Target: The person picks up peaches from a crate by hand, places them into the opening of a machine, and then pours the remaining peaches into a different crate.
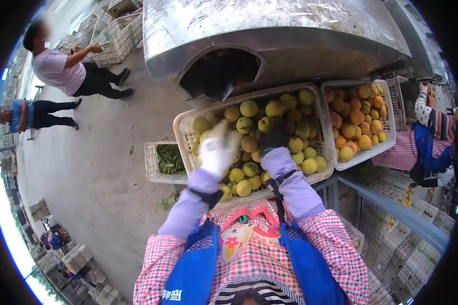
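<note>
A large white plastic crate (185, 133) full of yellow-green peaches (249, 108) stands before me. My left hand (219, 148), in a white glove, is over the left part of the peaches. It is blurred, but its fingers look stretched out and apart, and I see no fruit held in it. My right hand (276, 136), in a black glove, reaches down among peaches near the crate's middle. Its fingers are dark against the fruit, so I cannot make out whether they grip one. Purple sleeve covers (297, 185) wrap both forearms.
A metal machine with a dark chute opening (221, 71) overhangs the crate's far side. To the right sits a crate of oranger peaches (356, 117); at left, a small crate of green leaves (170, 158). A blue rail (397, 208) runs at right. Several people are around.
</note>
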{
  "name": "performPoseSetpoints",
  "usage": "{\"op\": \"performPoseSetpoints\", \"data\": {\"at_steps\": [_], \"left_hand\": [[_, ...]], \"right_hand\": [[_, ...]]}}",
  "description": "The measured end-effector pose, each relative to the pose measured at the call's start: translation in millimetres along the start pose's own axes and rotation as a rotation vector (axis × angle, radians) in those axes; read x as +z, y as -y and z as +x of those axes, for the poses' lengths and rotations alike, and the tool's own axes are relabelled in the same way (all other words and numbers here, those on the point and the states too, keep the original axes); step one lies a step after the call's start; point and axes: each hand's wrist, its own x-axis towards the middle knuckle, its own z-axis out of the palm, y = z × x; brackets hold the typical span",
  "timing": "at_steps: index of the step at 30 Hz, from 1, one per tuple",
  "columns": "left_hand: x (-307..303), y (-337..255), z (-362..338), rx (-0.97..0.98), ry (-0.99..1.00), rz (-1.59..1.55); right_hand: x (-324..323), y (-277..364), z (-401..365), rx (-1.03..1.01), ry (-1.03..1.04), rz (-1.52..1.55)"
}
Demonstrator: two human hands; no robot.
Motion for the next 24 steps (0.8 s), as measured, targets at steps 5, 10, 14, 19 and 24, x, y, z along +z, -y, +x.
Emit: {"op": "performPoseSetpoints", "data": {"at_steps": [5,10,14,19,24], "left_hand": [[71,-26,37,-0.382,0.299,0.126],[67,16,25,-0.125,0.187,-0.097],[-11,17,10,-0.505,0.29,-1.093],[-100,2,0,-0.585,0.296,-0.995],[-131,-5,-5,-0.609,0.319,-1.11]], "right_hand": [[-7,0,-8,0.044,0.164,0.118],[-75,55,-19,-0.106,-0.111,0.681],[-87,125,3,-0.405,-0.392,0.6],[-85,178,52,-0.493,-0.49,0.27],[-59,184,73,-0.374,-0.376,0.201]]}}
